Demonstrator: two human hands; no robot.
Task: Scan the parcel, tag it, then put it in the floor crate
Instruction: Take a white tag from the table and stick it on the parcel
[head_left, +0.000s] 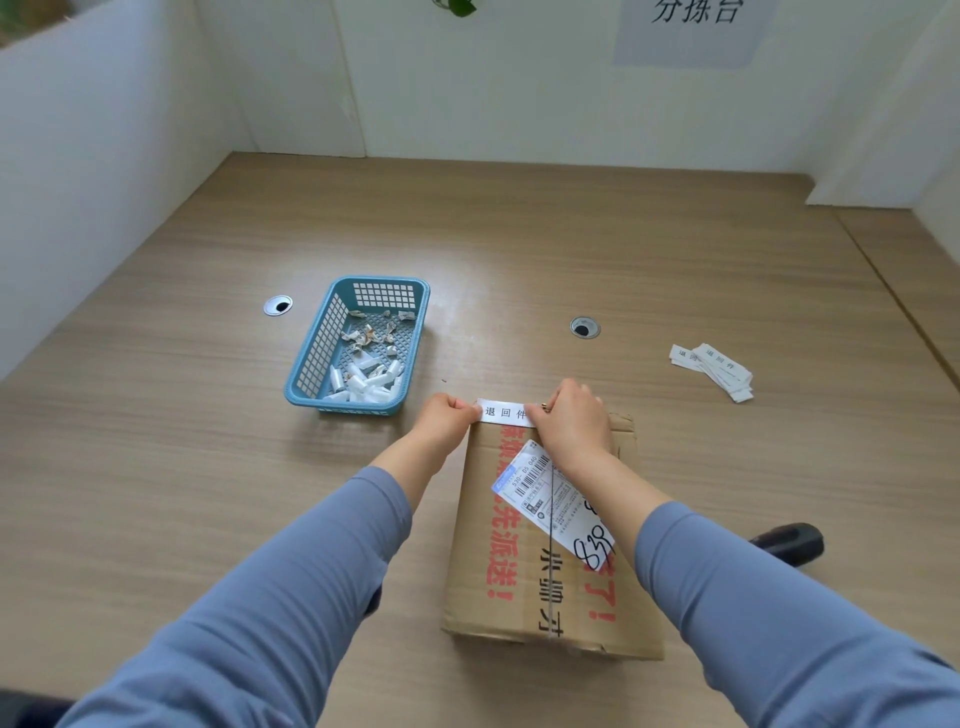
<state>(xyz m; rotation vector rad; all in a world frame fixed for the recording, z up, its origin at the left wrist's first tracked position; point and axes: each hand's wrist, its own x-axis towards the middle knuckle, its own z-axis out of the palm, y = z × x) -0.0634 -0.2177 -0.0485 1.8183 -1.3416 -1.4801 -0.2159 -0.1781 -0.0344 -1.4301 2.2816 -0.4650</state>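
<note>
**Tag going on parcel's far edge, both hands on it**

Blue-grey sleeves (291, 587) are coming in from the bottom of frame. Parcel (519, 597), a flat brown cardboard box w/ red + black print, is lying on the counter (156, 467) near the front edge, centre-right, between the forearms. White shipping label (545, 493) w/ barcode is sitting tilted on its top face, handwritten digits at the near end. Black object (789, 543) is lying on the counter just R of the parcel, partly hidden behind the R sleeve; can't tell what it is.

At the parcel's far edge a white tag (503, 413) w/ printed characters is lying across the box. Left hand (449, 418) fingers are pinching its L end. Right hand (574, 423) fingers are curled over its R end, grasping it, palm over the box top.

Beyond, L: blue basket (317, 358) is holding white paper scraps (363, 376). R, well apart: loose stack of spare tags (714, 369). Two cable grommets (278, 305) (585, 328) are sitting in the counter. White partitions (78, 182) are standing round the back and sides; paper sign (691, 31) is hanging on the back wall.
</note>
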